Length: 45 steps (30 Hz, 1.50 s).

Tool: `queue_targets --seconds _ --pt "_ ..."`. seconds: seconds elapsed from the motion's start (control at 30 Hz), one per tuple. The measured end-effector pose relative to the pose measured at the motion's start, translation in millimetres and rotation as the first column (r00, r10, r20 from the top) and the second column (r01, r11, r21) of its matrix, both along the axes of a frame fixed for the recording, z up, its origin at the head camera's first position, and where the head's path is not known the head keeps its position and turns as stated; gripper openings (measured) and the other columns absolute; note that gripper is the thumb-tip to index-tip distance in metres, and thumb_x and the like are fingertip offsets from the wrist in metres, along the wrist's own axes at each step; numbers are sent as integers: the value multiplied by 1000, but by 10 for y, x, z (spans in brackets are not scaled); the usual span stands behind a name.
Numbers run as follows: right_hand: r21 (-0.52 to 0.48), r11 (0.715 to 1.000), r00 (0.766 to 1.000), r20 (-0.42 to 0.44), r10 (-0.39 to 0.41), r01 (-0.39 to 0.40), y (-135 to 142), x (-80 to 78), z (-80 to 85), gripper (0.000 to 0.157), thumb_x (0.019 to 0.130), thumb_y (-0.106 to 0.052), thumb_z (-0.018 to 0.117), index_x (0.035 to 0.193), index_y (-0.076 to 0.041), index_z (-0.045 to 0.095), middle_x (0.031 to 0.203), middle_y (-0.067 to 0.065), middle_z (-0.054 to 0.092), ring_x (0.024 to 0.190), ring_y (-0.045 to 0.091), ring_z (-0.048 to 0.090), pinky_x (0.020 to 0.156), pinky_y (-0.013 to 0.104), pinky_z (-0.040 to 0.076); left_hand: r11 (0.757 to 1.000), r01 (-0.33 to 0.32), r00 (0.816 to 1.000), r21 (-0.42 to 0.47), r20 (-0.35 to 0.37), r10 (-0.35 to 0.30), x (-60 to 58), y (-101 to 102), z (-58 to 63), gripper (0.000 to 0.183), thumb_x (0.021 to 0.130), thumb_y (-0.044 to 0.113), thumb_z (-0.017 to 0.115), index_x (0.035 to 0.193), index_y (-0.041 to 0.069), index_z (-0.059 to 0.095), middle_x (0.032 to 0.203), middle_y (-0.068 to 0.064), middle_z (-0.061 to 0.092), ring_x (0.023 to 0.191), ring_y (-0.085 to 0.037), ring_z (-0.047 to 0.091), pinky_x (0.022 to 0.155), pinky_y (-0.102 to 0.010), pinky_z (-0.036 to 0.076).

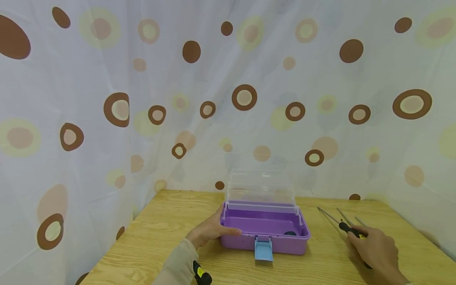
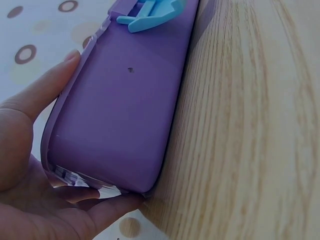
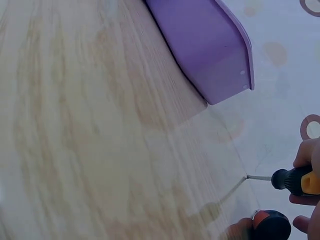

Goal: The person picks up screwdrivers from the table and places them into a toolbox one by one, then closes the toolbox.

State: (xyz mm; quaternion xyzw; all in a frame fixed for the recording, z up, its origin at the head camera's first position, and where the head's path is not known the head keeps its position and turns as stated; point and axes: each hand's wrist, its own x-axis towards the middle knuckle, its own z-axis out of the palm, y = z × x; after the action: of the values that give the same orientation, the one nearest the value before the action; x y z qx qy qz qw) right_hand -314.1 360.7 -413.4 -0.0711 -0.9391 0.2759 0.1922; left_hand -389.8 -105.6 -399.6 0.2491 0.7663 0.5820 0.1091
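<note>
A purple toolbox with a pale blue latch stands with its clear lid raised. My left hand holds the box's left end, thumb along the front rim and fingers round the end wall. Something small and dark lies inside the box, mostly hidden by the front wall. To the right, my right hand grips a screwdriver by its black and yellow handle, shaft pointing away. Beneath this hand shows a black and red handle, partly covered.
Thin metal shafts lie on the wooden table beyond my right hand. Another black and yellow handle lies beside my left forearm. A dotted curtain hangs behind and along the sides.
</note>
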Motion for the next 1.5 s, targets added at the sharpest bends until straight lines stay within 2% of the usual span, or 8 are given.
queue_targets --seconds 0.2,0.43,0.67,0.87,1.1,1.27,1.37,1.5 --pt "-53 999 1000 -2 -6 6 -23 35 48 52 101 -41 61 132 1 68 55 2 60 54 24 52 51 36 38 1000 2 1000 -8 -3 -2 10 0 6 117 85 21 87 166 15 2 157 -17 37 138 -36 43 116 -59 28" --pt "-47 998 994 -93 -53 49 -10 42 131 55 102 -44 62 131 2 67 113 34 68 71 30 59 55 35 40 999 -19 1000 -26 -6 19 21 0 7 117 86 22 87 166 16 2 158 -16 36 138 -35 42 116 -60 27" --pt "-145 988 990 -120 -77 60 -31 108 197 63 101 -51 62 133 3 66 63 5 56 53 21 46 47 33 36 1000 -9 1000 -15 0 9 6 -7 1 116 85 21 87 166 15 3 157 -17 38 137 -36 43 116 -60 28" --pt "-284 959 991 -120 -51 15 -1 135 256 62 96 -59 67 132 -8 72 82 12 68 43 15 39 39 32 36 999 -15 1000 -29 -9 15 7 -4 -6 117 86 22 86 166 15 2 159 -17 36 139 -37 42 116 -61 28" --pt "-472 879 992 -125 5 -64 29 143 337 4 92 -57 73 94 -58 70 105 21 56 43 10 29 37 28 32 1000 -8 1000 -17 -7 8 5 -6 -5 118 85 22 87 166 14 3 157 -17 38 138 -36 43 115 -60 29" --pt "-590 801 995 -70 74 -101 58 151 431 16 96 -54 70 111 -51 75 157 38 25 61 -2 53 54 24 51 1000 -13 1000 -23 -7 13 4 -7 -8 118 85 22 87 166 15 3 157 -16 38 138 -35 43 115 -61 29" --pt "-646 748 988 -80 129 -151 77 145 454 24 99 -48 68 120 -42 77 161 32 19 83 -9 59 72 24 58 1000 -8 1000 -19 -6 8 2 -5 -9 117 85 21 87 166 15 3 157 -16 37 138 -35 43 115 -60 29" --pt "-662 711 971 -142 192 -237 75 143 441 24 101 -41 67 123 -37 76 145 10 39 88 -16 56 78 28 60 1000 -7 1000 -15 -4 7 1 -5 -10 118 85 22 87 166 15 3 157 -16 38 138 -36 43 115 -60 29"
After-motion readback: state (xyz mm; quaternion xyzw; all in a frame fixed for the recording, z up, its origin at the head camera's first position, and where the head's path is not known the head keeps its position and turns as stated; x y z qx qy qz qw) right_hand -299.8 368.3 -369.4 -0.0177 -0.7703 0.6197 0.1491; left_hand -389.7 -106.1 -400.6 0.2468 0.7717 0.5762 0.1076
